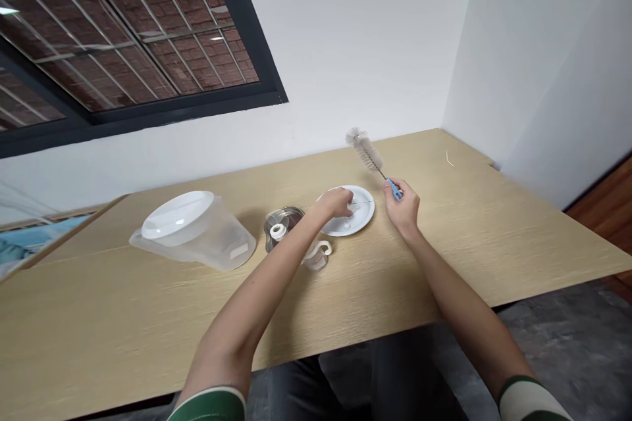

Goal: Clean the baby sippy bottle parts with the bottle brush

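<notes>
My right hand is wrapped round the blue handle of a bottle brush, held tilted with its pale bristles up and to the left. My left hand reaches over a white plate, fingers bent down and drawn together at a small translucent piece, too small to name. A thin line, like a wire, crosses the plate between the hands. A small clear drop-like piece lies on the plate. Beneath my left forearm stands a clear cup with a white handle, partly hidden.
A translucent pitcher with a white lid lies on its side at the left. Beside it are a shiny metal dish and a white bottle collar. A bent white straw-like piece lies at the far right of the wooden table.
</notes>
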Demonstrator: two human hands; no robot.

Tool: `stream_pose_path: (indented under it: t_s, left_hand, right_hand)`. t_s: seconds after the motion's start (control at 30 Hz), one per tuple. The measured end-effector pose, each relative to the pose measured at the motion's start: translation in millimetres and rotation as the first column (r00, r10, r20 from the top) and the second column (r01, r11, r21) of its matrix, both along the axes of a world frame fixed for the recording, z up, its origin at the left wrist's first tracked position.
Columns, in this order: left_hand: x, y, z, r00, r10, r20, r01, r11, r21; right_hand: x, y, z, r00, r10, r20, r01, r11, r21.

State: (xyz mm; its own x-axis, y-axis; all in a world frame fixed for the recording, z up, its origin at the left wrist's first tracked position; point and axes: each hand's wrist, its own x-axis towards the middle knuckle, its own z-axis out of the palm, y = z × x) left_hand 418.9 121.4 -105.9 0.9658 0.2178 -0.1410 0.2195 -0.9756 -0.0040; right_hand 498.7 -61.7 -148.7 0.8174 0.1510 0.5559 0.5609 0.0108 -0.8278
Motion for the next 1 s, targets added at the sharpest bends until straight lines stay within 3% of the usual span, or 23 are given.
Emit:
stream_pose_path:
  t_s: [0.13,0.2,0.3,0.37,0.47,0.53,0.7,0.9,1.0]
  left_hand:
    - [-32,13,7.8,0.988,0.048,0.145,-0.021,0.983,-0.183]
    - [-57,19,7.7,0.908,0.221,0.356,0.015,0.832,-0.555]
    - [-96,25,1.1,0.739,0.501,0.451,0.133,0.548,-0.826]
    - [-117,26,-7.3,0.618,0.627,0.474,0.188,0.468,-0.864]
    - [-134,29,-23.0,0.438,0.747,0.500,0.239,0.440,-0.866]
    - [-138,31,-33.0,0.358,0.803,0.477,0.268,0.401,-0.876]
    - [-142,35,-47.3,0.318,0.866,0.387,0.327,0.283,-0.902]
    - [-147,34,-45.8,0.267,0.931,0.249,0.398,0.129,-0.908]
    - [-149,32,-46.5,0.265,0.933,0.242,0.388,0.127,-0.913]
  right_hand:
    - [-2,0,0.6,1.000,0.005,0.008,-0.005,1.000,-0.006]
    - [-5,0,1.1,1.000,0.022,0.022,-0.022,1.000,-0.018]
    - [-12,-1,1.9,0.993,0.055,0.103,-0.050,0.997,-0.054]
    - [-18,-2,2.1,0.976,0.092,0.199,-0.075,0.993,-0.090]
    - [-29,-3,1.1,0.926,0.178,0.333,-0.128,0.978,-0.167]
    - [-34,-3,-0.7,0.885,0.210,0.415,-0.131,0.969,-0.209]
    - [-42,-2,-6.5,0.785,0.310,0.536,-0.154,0.936,-0.316]
    - [-45,0,-13.4,0.747,0.414,0.521,-0.201,0.887,-0.416]
    - [-44,0,-15.2,0.757,0.404,0.514,-0.180,0.885,-0.430]
